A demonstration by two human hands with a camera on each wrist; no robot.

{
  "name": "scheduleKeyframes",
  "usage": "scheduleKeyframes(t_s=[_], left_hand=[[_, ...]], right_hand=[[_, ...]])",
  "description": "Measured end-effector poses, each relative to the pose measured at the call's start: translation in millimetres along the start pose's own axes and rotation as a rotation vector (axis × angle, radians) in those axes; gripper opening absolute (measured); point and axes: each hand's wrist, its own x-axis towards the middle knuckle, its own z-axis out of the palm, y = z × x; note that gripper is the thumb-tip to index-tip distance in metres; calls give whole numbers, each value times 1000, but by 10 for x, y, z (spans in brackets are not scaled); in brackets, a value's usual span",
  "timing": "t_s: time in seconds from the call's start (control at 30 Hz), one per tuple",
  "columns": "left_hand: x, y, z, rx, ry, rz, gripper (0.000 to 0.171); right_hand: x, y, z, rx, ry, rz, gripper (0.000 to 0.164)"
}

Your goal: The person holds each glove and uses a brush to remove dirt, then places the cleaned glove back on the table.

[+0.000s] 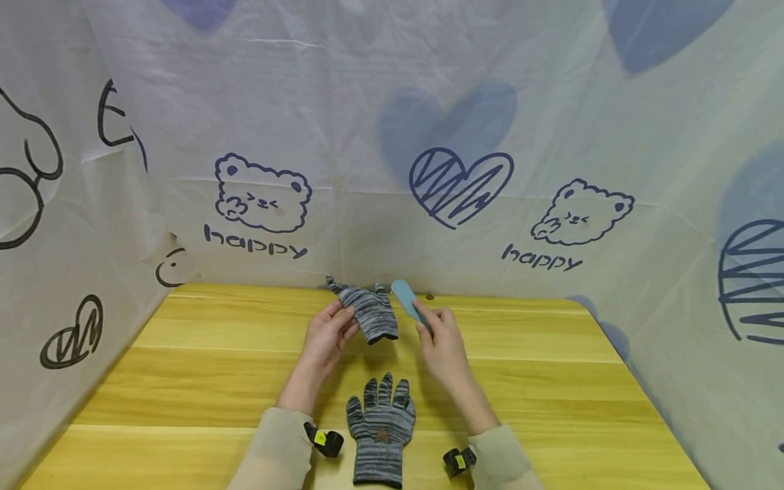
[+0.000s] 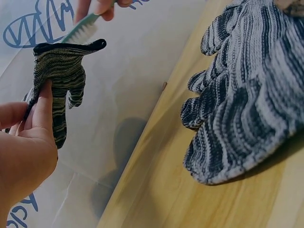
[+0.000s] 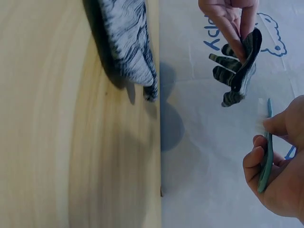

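My left hand (image 1: 327, 335) pinches a grey-and-black striped knit glove (image 1: 370, 312) and holds it up off the table, cuff toward me and fingers drooping away. In the left wrist view the thumb and fingers grip the glove (image 2: 59, 71) near its dark cuff. A teal brush (image 1: 405, 299) with pale bristles is gripped in my right hand (image 1: 442, 344), just right of the glove. The right wrist view shows the brush (image 3: 267, 156) apart from the glove. A second striped glove (image 1: 380, 435) lies flat between my forearms, fingers pointing away, with a brown spot (image 1: 382, 434) on it.
The yellow wooden table (image 1: 214, 367) ends at a white printed cloth (image 1: 361, 224) hanging behind it and along both sides. Close to the far edge lies a small brown speck (image 1: 430, 297). Each wrist carries a small black camera (image 1: 331, 444).
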Motion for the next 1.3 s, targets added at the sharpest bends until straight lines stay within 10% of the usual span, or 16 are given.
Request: scheduleKeyframes(t_s=[0.47, 0.87, 1.3], left_hand=[[-16, -13, -1, 27, 19, -12, 56], [-29, -76, -28, -80, -81, 132, 65], [-1, -17, 31, -104, 33, 51, 49]], right_hand=[[-54, -134, 72, 47, -107, -137, 42], [-57, -117, 86, 38, -72, -90, 42], [-33, -23, 51, 23, 24, -7, 43]])
